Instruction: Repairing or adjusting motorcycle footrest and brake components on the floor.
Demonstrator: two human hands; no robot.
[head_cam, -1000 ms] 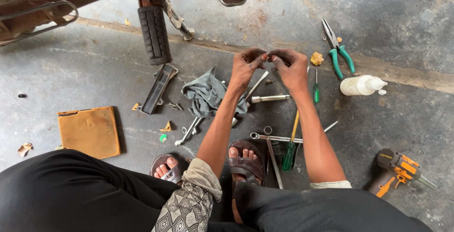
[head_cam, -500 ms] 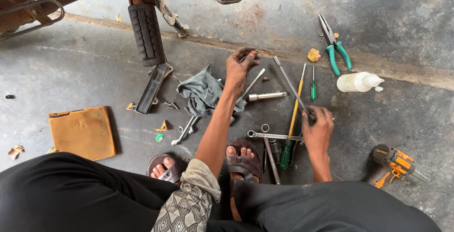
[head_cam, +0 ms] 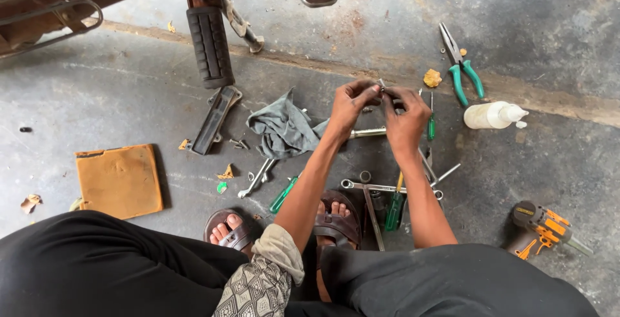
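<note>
Nearest the camera, two sandalled feet (head_cam: 336, 223) rest on the concrete floor (head_cam: 116, 104), a combination spanner (head_cam: 387, 188) and a green-handled screwdriver (head_cam: 394, 210) lying just beside them. Above these, the left hand (head_cam: 352, 107) and right hand (head_cam: 407, 118) meet, fingertips pinched together on a small metal part (head_cam: 382, 88), too small to tell its kind. Left of them lies a grey rag (head_cam: 281, 126). Farther off sit green-handled pliers (head_cam: 462, 65) and a white squeeze bottle (head_cam: 494, 115)
</note>
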